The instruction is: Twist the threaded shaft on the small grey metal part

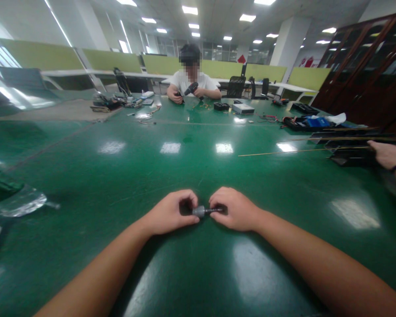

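Low in the middle of the head view lies a small grey metal cylinder (199, 211) with a thin dark shaft (213, 210) pointing right, much like a drill chuck with a bit. My left hand (174, 211) is closed round the cylinder's left end, thumb below and fingers above. From the other side, my right hand (236, 209) pinches the shaft between thumb and curled fingers, and its tip reaches into that palm. Both hands stay close to the green tabletop (198, 268). Whether the piece touches the surface, I cannot tell.
Across the table a person (194, 83) holds a power drill (191, 88). Another person's hand (391, 155) at right touches long thin rods (290, 152). A clear plastic container (18, 200) stands left. Tools in a tray (317, 122) lie far right; electronic parts (107, 102) sit far left.
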`<state>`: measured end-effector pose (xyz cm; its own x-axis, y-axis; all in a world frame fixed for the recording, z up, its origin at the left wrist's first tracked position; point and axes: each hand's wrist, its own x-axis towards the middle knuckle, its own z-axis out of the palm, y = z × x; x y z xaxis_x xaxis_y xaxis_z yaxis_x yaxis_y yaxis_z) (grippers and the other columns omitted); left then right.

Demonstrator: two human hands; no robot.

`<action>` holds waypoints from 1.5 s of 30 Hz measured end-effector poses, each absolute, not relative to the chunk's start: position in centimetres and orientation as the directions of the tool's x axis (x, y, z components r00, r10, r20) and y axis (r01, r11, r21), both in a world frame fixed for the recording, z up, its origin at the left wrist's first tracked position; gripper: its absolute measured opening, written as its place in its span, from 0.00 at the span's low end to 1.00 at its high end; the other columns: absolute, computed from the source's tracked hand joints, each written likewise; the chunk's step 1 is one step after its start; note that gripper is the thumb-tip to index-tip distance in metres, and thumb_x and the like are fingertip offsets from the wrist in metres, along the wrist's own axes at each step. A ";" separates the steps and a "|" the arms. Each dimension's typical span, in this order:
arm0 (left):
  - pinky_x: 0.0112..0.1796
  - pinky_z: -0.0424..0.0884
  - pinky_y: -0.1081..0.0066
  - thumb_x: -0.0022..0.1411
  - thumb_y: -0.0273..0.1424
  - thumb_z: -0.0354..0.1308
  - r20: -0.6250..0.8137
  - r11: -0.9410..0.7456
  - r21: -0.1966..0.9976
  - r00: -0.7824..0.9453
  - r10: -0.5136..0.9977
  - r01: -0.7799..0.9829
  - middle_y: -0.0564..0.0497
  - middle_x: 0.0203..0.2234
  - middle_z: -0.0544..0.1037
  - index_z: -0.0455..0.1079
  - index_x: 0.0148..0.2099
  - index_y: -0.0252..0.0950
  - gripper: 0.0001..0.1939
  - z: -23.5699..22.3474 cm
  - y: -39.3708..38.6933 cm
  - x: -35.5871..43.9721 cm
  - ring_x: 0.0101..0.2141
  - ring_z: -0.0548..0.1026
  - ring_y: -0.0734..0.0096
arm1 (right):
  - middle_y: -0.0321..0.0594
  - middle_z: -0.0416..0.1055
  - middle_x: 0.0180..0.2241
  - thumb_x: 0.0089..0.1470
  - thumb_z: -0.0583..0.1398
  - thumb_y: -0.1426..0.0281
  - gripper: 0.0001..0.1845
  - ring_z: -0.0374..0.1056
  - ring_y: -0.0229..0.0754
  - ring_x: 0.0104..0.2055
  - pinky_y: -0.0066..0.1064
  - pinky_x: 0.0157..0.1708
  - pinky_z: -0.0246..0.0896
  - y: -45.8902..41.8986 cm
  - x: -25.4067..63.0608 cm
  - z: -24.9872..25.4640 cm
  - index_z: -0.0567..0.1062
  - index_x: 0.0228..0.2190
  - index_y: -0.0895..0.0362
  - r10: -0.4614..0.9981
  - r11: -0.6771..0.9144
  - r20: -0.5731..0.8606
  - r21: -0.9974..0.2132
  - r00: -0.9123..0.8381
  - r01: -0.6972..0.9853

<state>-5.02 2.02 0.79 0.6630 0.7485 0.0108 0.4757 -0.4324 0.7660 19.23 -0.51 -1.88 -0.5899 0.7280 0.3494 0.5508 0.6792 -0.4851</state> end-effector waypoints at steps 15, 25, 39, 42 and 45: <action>0.41 0.70 0.68 0.50 0.29 0.67 0.003 -0.442 0.743 0.659 0.752 0.502 0.51 0.35 0.76 0.73 0.39 0.35 0.13 1.1 2.0 -4.9 0.37 0.74 0.65 | 0.40 0.76 0.36 0.52 0.64 0.72 0.04 0.69 0.43 0.41 0.35 0.44 0.62 -0.4 19.3 -2.0 0.74 0.33 0.56 0.719 0.688 0.350 -0.481 -0.601 0.543; 0.40 0.70 0.68 0.50 0.28 0.67 -0.009 -0.428 0.748 0.653 0.757 0.507 0.51 0.34 0.76 0.72 0.39 0.35 0.13 1.0 2.0 -4.9 0.36 0.74 0.65 | 0.40 0.76 0.36 0.50 0.64 0.73 0.05 0.69 0.44 0.40 0.36 0.44 0.63 -0.4 19.3 -2.1 0.74 0.32 0.55 0.713 0.694 0.360 -0.478 -0.602 0.538; 0.40 0.69 0.68 0.50 0.29 0.67 -0.004 -0.444 0.740 0.663 0.748 0.505 0.51 0.34 0.76 0.72 0.39 0.35 0.12 1.0 2.0 -5.0 0.37 0.74 0.65 | 0.40 0.76 0.36 0.50 0.64 0.72 0.04 0.69 0.44 0.42 0.37 0.46 0.63 -0.4 19.6 -2.0 0.75 0.31 0.55 0.707 0.703 0.373 -0.466 -0.601 0.538; 0.40 0.69 0.68 0.50 0.29 0.67 0.000 -0.446 0.743 0.665 0.747 0.500 0.51 0.34 0.76 0.72 0.39 0.35 0.12 1.1 2.0 -5.0 0.37 0.74 0.65 | 0.40 0.76 0.36 0.50 0.64 0.72 0.04 0.69 0.44 0.42 0.37 0.46 0.63 -0.4 19.6 -2.0 0.75 0.31 0.55 0.705 0.705 0.373 -0.466 -0.604 0.535; 0.40 0.69 0.68 0.50 0.29 0.67 0.001 -0.447 0.742 0.666 0.746 0.500 0.51 0.34 0.76 0.72 0.39 0.35 0.12 1.2 2.0 -4.9 0.37 0.74 0.65 | 0.40 0.77 0.37 0.51 0.65 0.71 0.03 0.70 0.44 0.42 0.36 0.46 0.63 -0.4 19.6 -2.1 0.76 0.31 0.55 0.697 0.713 0.385 -0.463 -0.605 0.527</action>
